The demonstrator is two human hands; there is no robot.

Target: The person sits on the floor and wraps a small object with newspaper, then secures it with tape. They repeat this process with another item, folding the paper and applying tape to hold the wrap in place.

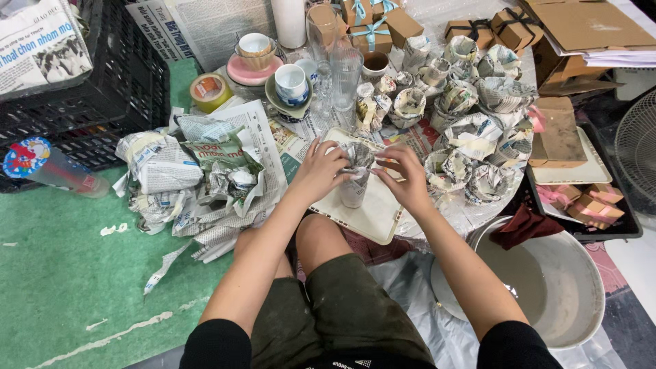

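The cup stood upright on the tray, left hand gripping at nine o'clock, right hand pinching its newspaper at three.

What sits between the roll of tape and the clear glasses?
In the head view, a blue-patterned cup on a saucer stands between the tape roll and the clear glasses. A cup on a pink saucer lies just behind that line.
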